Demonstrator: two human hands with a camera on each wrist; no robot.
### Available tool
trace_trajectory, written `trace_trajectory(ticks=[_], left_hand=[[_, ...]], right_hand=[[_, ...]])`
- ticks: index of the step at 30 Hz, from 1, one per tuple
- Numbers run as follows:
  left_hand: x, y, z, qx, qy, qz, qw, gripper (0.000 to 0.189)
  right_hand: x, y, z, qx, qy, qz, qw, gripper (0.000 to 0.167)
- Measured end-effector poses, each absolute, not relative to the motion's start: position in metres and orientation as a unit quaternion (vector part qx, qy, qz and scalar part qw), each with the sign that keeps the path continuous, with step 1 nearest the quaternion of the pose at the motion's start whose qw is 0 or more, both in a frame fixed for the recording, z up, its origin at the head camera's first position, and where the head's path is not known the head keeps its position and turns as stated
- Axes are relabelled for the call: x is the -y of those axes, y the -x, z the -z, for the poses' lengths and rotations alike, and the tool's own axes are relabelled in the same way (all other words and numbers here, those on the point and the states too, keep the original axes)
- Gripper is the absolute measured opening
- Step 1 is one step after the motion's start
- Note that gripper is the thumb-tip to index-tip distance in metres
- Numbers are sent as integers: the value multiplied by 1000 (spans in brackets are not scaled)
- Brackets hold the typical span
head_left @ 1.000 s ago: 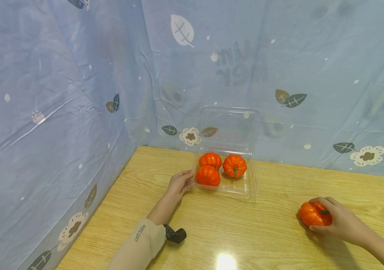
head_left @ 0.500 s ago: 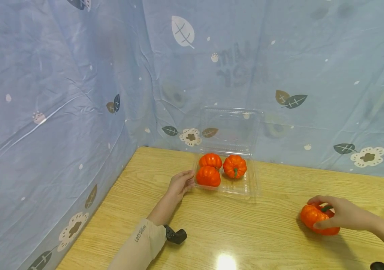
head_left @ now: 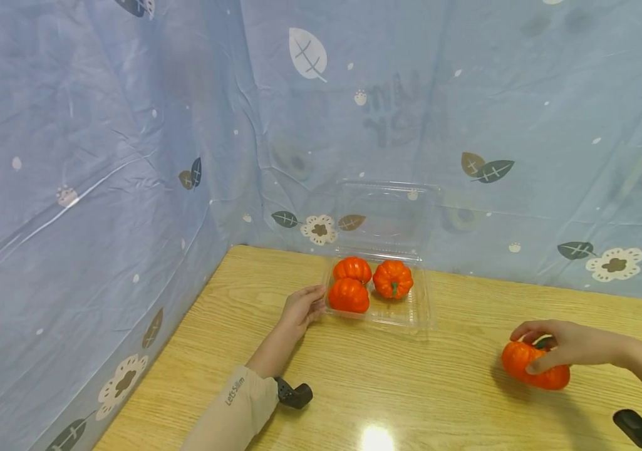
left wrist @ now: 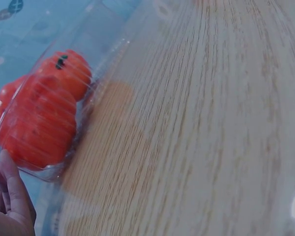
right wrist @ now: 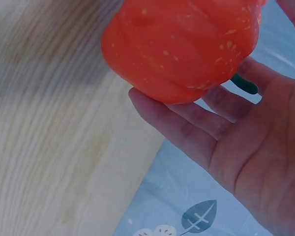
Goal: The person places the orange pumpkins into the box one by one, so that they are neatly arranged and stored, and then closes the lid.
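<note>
My right hand (head_left: 562, 344) grips an orange toy pumpkin (head_left: 535, 366) with a green stem at the right side of the table. In the right wrist view this pumpkin (right wrist: 182, 46) sits between thumb and fingers, its stem turned toward the palm. At the left, my left hand (head_left: 302, 307) pinches the near left edge of a clear plastic clamshell box (head_left: 391, 316). Three more orange pumpkins lie in the box, two on its left side and one pumpkin (head_left: 393, 279) at the back right. From the left wrist, the thumb of the left hand (left wrist: 12, 201) shows at the box's corner.
The box's clear lid (head_left: 383, 213) stands raised against the blue leaf-print curtain (head_left: 552, 113) behind the wooden table (head_left: 439, 388). The curtain also hangs along the table's left side. Black wrist mounts (head_left: 294, 393) stick out from both forearms.
The right hand's hold on the pumpkin has shifted, its wrist turning and rising a little, and the pumpkin has tilted. The left hand and box have stayed put.
</note>
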State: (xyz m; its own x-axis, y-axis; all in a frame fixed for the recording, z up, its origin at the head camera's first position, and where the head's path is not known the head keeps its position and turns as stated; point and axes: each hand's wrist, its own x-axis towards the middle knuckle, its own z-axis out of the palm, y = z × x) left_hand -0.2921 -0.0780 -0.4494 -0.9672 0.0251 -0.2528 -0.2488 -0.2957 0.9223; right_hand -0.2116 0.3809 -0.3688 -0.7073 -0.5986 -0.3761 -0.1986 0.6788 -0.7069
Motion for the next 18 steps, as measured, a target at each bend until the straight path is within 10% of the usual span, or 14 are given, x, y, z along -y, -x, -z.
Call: trace_trajectory(ticks=[18], left_hand=[[78, 293, 450, -583, 102, -801, 87, 31]], right_hand=[[-359, 223, 359, -857, 258, 342, 286, 45]])
